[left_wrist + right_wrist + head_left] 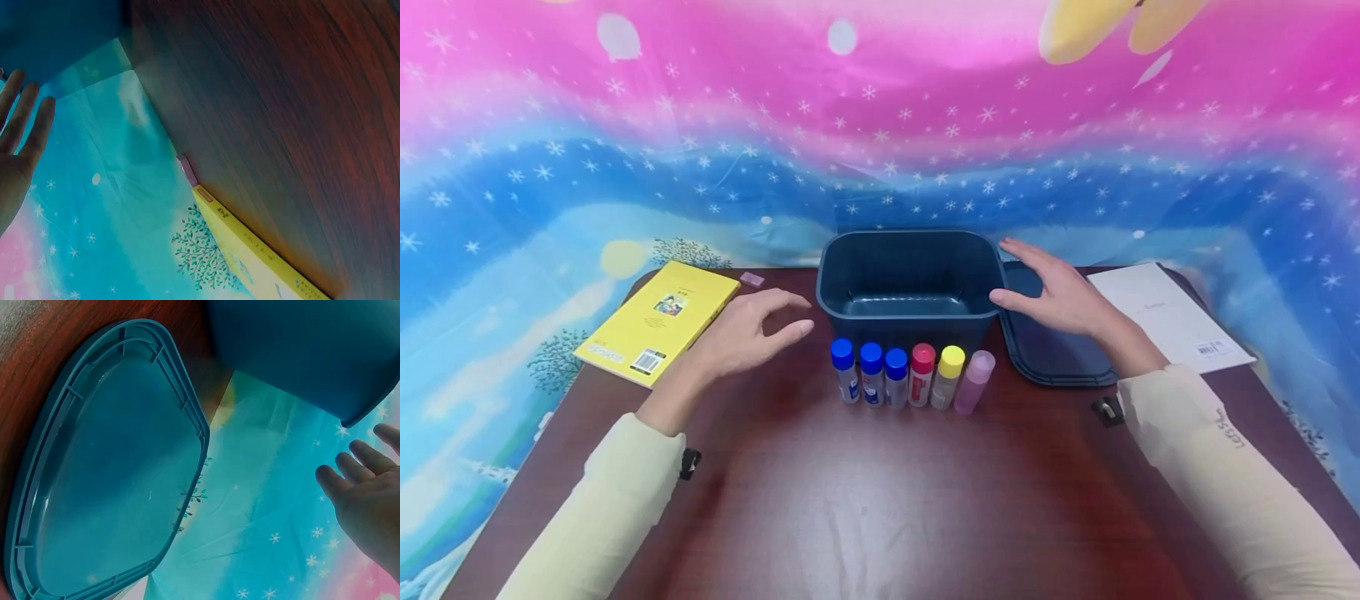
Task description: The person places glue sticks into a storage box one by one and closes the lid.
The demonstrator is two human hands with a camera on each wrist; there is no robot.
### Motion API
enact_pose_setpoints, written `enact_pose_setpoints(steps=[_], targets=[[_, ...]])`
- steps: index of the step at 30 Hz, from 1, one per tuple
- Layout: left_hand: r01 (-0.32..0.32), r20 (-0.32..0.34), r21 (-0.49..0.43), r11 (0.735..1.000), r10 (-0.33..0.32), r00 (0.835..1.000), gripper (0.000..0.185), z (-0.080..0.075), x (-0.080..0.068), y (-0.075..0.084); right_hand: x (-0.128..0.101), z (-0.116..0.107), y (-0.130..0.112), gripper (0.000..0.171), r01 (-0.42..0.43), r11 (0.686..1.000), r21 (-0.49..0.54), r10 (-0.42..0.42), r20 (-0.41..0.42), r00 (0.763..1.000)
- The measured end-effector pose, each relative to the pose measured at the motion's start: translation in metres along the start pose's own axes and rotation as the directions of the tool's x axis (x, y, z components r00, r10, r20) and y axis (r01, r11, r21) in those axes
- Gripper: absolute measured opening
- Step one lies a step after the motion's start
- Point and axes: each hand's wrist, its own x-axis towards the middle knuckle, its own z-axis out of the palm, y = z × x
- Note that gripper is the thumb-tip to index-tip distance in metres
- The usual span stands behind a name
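- Nearest, a row of six small bottles stands upright on the table — three blue caps, then red, yellow and a pink one tilted.
- Left hand hovers left of the bin, fingers relaxed and apart, holding nothing; a yellow book lies beside it.
- Right hand — fingers spread, thumb at the dark bin — hangs over the lid lying flat.
- White paper lies further right.

Yellow book, small pink eraser, white paper, starry backdrop cloth
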Motion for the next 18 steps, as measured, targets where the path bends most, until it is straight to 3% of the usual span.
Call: enact_pose_setpoints(steps=[7,13,18], targets=[[-0.001,0.021,-0.197,0.980,0.006,1.000,0.035,0.000,-0.006,0.001,0.002,0.003,0.003,0.086,-0.001,0.999,0.038,0.000,0.048,0.999],[0.018,0.113,-0.342,0.939,0.022,0.993,0.038,0.008,-0.005,0.005,0.001,0.006,0.006,0.085,0.030,0.998,0.049,-0.034,0.067,0.997],[0.035,0.157,-0.408,0.912,0.033,0.987,0.041,0.013,-0.003,0.012,0.002,0.005,0.006,0.086,0.032,0.998,0.053,-0.036,0.071,0.997]])
